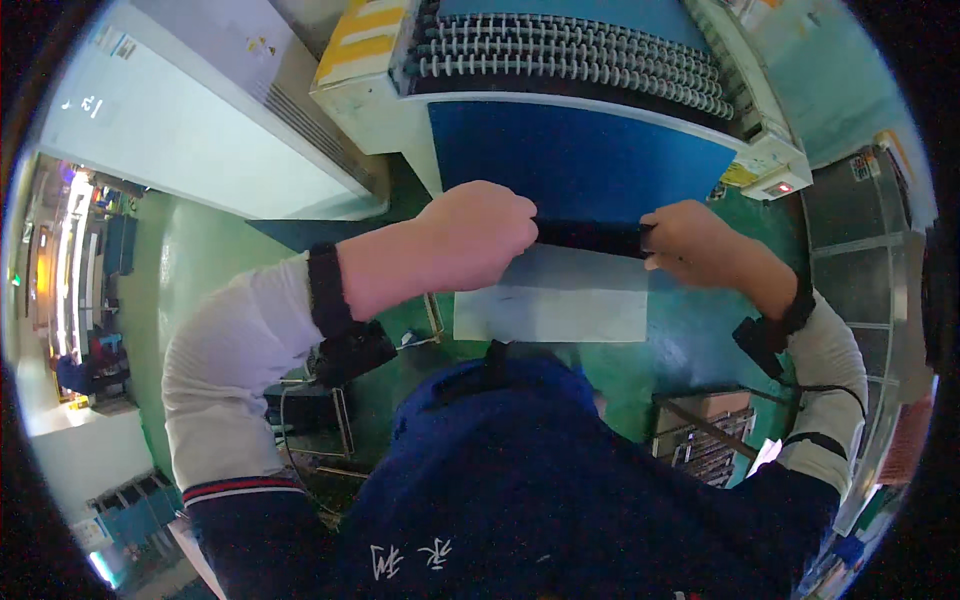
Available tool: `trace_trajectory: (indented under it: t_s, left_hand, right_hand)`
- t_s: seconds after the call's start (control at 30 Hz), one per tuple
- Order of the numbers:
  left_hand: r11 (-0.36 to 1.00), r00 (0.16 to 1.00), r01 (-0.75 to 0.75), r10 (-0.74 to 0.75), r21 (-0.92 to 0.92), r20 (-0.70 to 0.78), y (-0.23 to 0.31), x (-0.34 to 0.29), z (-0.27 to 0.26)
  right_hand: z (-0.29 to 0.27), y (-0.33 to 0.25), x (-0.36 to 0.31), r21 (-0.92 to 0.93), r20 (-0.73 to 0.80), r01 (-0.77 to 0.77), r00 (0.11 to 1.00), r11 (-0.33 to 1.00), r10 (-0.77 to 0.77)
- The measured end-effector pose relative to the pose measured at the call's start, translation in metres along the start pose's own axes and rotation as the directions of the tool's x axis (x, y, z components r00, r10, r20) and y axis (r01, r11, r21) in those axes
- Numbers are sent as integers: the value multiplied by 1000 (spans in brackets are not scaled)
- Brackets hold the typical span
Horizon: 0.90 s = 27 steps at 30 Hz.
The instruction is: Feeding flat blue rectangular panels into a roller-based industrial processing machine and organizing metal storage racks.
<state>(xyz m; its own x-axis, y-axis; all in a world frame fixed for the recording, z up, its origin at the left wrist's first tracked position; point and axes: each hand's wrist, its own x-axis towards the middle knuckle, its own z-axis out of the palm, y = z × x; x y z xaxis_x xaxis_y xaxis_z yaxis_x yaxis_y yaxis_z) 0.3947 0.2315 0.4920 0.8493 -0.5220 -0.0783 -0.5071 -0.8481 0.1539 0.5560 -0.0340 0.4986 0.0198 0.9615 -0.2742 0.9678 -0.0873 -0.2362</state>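
My left hand (478, 232) is closed on one end of a dark flat strip (590, 237), and my right hand (690, 240) grips its other end. The strip runs level between both fists, in front of a machine's blue panel (580, 160). Whether it is a thin bar or a sheet seen nearly edge-on, I cannot tell. Just below it lies a pale rectangular board (550, 300), closer to my body; whether the two touch is unclear. Dark wrist straps with small devices sit on both of my forearms.
Ahead stands a machine with rows of ringed rollers (570, 60) and a white frame. A tall white cabinet (200, 120) is at the left. Metal racks (705, 435) stand low at the right, beside a grey panelled unit (855, 240). The floor is green.
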Motion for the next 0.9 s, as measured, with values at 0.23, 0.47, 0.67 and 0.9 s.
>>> trace_trajectory:
  t_s: [0.23,0.47,0.67,0.9]
  left_hand:
    - [994,997,73,-75,-80,-20,4,39,45]
    - [969,981,123,-152,-214,-124,1,45,69]
    - [937,942,157,-236,-312,-236,2,46,87]
    - [929,931,190,-273,-316,-243,-20,58,93]
  right_hand:
    - [28,33,-12,-9,76,-87,993,996,88]
    - [53,48,-10,-46,-59,-141,989,989,138]
    - [99,55,5,-172,-124,-199,976,965,179]
    - [82,66,14,-150,-107,-243,967,958,229]
